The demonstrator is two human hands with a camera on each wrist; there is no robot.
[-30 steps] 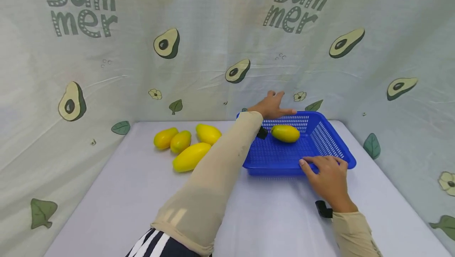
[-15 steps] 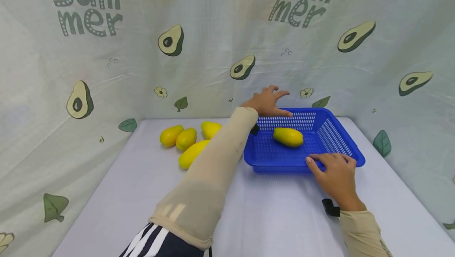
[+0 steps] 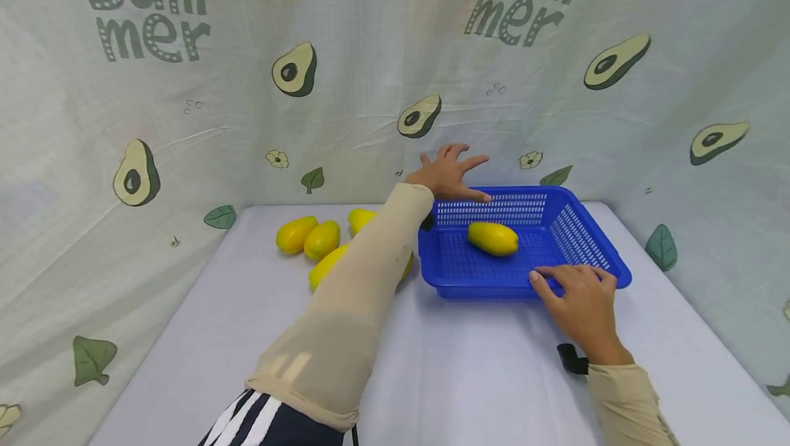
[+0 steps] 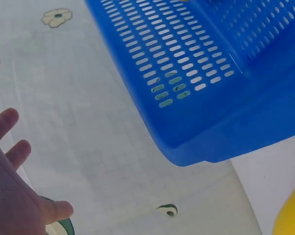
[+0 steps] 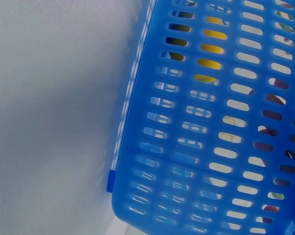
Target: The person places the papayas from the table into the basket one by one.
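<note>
A yellow oblong fruit (image 3: 493, 238) lies in the blue plastic basket (image 3: 475, 292), left of its middle. My left hand (image 3: 443, 175) hovers over the basket's far left corner, fingers spread and holding nothing; the left wrist view shows this hand (image 4: 15, 191) beside the basket wall (image 4: 181, 127), apart from it. On the near rim, my right hand (image 3: 577, 305) grips the basket with its fingers bent over the edge. In the right wrist view only the perforated basket wall (image 5: 186, 156) shows, with yellow behind some slots; the hand itself is out of sight there.
Several more yellow fruits (image 3: 296, 235) sit on the white table cover (image 3: 247, 336) left of the basket, partly hidden behind my left sleeve (image 3: 345, 309). A printed cloth (image 3: 345, 123) hangs right behind the table and along its sides.
My left hand has drawn left and slightly up from over the basket, its fingers spreading wider. The fruit in the basket has turned a little. My right hand keeps its place on the rim.
</note>
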